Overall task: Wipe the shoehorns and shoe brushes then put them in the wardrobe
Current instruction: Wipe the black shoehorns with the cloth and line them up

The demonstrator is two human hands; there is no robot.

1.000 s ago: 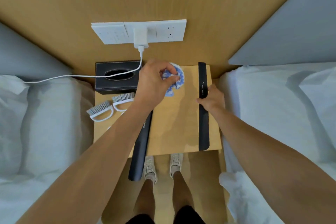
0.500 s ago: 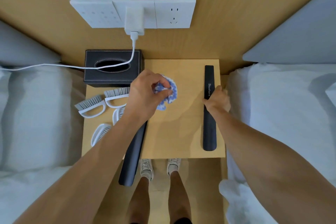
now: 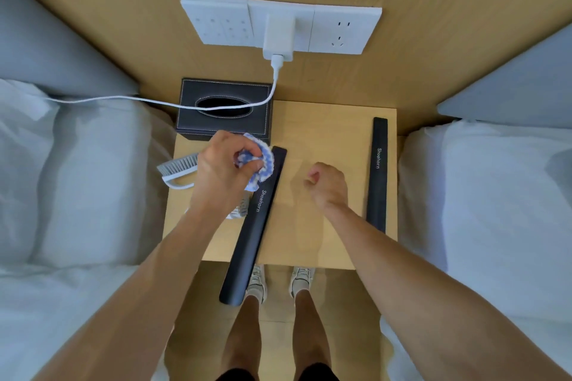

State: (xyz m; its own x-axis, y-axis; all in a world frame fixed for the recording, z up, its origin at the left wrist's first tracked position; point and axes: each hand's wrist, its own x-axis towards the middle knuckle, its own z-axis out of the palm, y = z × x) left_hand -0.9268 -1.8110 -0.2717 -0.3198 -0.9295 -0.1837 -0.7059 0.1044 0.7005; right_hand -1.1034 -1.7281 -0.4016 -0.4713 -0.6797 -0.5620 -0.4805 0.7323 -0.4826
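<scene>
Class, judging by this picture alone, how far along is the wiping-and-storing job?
Done: nothing is stored; both shoehorns lie on the nightstand. In hand: the left hand holds a blue-white cloth at the top of the slanted shoehorn; the right hand is curled, empty. Left: the right-edge shoehorn, the brushes, the wardrobe.

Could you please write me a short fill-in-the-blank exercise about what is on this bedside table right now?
1. The left hand grips a blue and white ____.
2. The word printed on each long dark tool is ____.
3. The white cable lies across the black ____ box.
4. The right hand holds ____.

Missing words: cloth; Shoehorn; tissue; nothing
</scene>
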